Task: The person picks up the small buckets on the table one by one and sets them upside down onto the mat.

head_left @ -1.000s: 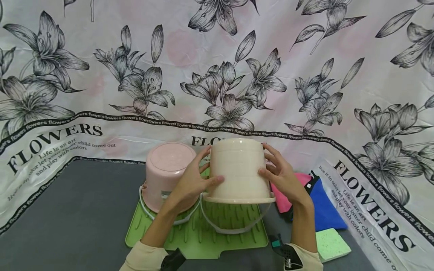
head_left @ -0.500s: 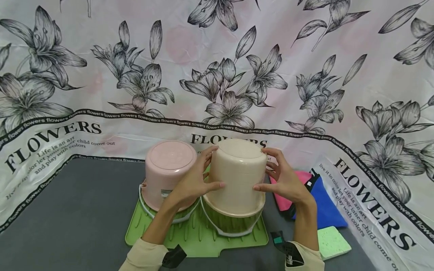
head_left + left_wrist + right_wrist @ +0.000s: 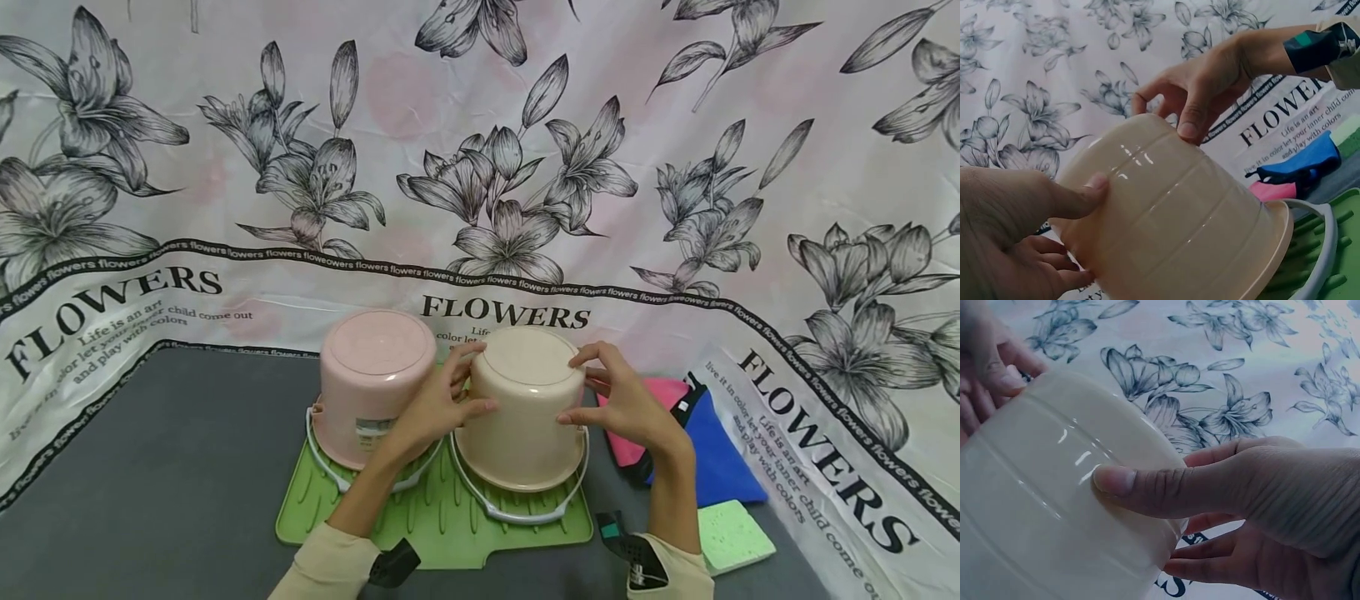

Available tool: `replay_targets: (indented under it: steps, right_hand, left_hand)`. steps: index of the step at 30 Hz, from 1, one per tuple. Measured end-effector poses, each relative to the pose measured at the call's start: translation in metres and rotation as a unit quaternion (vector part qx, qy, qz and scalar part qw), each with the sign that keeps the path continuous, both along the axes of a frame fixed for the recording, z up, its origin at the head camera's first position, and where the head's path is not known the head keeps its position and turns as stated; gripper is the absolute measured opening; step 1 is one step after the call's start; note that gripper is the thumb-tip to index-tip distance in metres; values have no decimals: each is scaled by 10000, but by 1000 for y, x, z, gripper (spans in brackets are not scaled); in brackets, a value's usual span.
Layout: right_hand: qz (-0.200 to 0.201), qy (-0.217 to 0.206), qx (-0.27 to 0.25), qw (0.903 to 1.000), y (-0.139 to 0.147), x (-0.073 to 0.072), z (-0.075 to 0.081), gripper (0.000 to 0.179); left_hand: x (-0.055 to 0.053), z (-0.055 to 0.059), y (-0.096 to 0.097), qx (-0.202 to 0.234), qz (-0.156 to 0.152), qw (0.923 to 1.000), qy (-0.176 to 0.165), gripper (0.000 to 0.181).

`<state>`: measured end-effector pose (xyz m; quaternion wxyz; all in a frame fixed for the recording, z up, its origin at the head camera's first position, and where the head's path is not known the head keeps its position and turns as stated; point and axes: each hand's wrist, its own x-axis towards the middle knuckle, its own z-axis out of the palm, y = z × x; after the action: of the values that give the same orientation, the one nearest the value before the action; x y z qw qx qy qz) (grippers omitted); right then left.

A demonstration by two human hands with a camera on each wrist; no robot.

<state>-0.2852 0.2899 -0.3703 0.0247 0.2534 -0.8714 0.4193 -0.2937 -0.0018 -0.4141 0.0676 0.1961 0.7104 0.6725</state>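
Observation:
A cream bucket (image 3: 525,425) stands upside down on the right part of a green ridged drying mat (image 3: 450,550), its pale handle (image 3: 517,517) lying in front of the rim. My left hand (image 3: 432,408) grips its left side, thumb (image 3: 1088,194) laid on the front wall. On the opposite side my right hand (image 3: 626,400) holds the wall, with its thumb (image 3: 1147,490) in front and the fingers curled round behind. Close by on the left, a pink bucket (image 3: 378,350) also sits upside down on the mat, partly covered by my left hand.
Right of the mat lie a pink cloth (image 3: 626,442) and a blue cloth (image 3: 712,454), with a black item between them. A light green sponge (image 3: 735,536) is nearer the front. A flower-printed sheet (image 3: 510,150) hangs behind the grey table (image 3: 150,483).
The cream bucket has come down and tipped so its base shows, with its rim now on the mat. Both hands have lowered along with it. The pink bucket stays put.

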Motion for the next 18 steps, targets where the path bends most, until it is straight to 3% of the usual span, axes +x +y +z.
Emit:
replay_targets:
  steps: [3, 8, 18]
  right_hand:
    - [-102, 107, 18, 9999, -4, -5, 4, 70]
    - [-285, 537, 10, 9981, -7, -12, 1, 69]
    - [-502, 644, -369, 9960, -17, -19, -18, 67]
  left_hand:
    - [-2, 4, 0, 133, 252, 9996, -51, 87]
    - [-2, 11, -1, 58, 375, 9993, 7, 79]
    - [4, 7, -6, -200, 461, 9986, 140, 59]
